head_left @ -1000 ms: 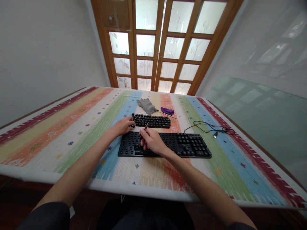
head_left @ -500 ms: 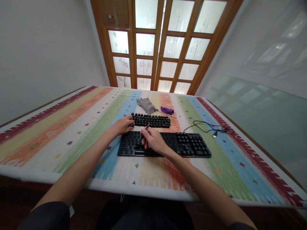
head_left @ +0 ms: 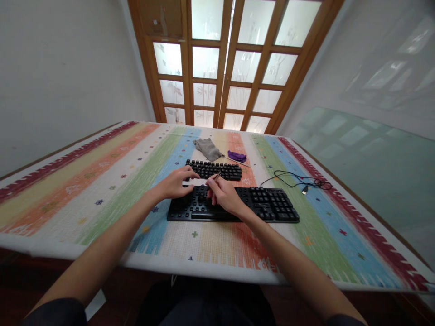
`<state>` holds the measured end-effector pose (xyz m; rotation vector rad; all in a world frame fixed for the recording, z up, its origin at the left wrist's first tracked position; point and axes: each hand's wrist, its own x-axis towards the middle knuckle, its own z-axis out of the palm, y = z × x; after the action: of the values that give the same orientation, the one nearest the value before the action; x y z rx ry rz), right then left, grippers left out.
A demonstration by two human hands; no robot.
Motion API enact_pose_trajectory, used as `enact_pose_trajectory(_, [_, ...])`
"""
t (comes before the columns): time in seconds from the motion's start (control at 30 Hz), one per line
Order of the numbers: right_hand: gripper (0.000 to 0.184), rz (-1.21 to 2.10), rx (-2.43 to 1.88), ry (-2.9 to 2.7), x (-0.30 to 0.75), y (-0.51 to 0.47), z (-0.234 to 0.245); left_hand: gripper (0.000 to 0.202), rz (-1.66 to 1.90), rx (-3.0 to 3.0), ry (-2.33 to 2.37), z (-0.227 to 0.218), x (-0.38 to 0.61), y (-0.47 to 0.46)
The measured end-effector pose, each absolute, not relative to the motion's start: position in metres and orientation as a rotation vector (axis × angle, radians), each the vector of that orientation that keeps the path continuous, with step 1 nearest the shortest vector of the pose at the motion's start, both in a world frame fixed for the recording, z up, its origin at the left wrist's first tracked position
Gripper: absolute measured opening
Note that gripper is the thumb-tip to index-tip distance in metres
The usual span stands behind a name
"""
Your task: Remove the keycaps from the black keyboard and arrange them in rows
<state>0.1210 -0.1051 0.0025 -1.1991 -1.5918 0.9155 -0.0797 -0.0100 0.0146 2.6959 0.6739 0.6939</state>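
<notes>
A black keyboard [head_left: 275, 206] lies in front of me; its right part carries keycaps, while much of the left part shows bare key stems. Just behind it, removed black keycaps [head_left: 231, 172] stand in rows. My left hand [head_left: 176, 182] is over the keyboard's upper left corner, thumb and fingers apart, with nothing visible between them. Above the middle of the keyboard, my right hand [head_left: 224, 194] is closed around a small brownish tool [head_left: 216, 177], mostly hidden by the fingers. Its exact kind cannot be made out.
A grey cloth or glove [head_left: 208, 149] and a crumpled purple cloth [head_left: 237, 156] lie behind the keycaps, with a thin rod [head_left: 238, 161] beside them. The keyboard's coiled cable [head_left: 288, 178] and USB plug [head_left: 305, 190] rest on the right. A striped tablecloth [head_left: 112, 203] covers the table.
My left hand has left the left end of the keycap rows, moved right and nearer, and its fingers have spread. My right hand has shifted slightly right, still holding the small tool.
</notes>
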Motion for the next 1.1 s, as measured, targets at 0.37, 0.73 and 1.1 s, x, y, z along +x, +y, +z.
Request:
enact_pose_trajectory(0.37, [0.031, 0.823, -1.18, -1.65, 0.123, -0.11, 0.006, 0.015, 0.463, 2.711, 0.555, 0.025, -0.07, -0.027])
enact_pose_trajectory(0.73, [0.031, 0.702, -1.261, -1.619, 0.13, -0.113, 0.003, 0.019, 0.623, 2.689, 0.651, 0.024, -0.079, -0.009])
enact_pose_trajectory(1.1, [0.033, 0.763, -1.21, -1.54, 0.135, -0.118, 0.0, 0.019, 0.372, 2.829, 0.928, -0.005, -0.073, 0.033])
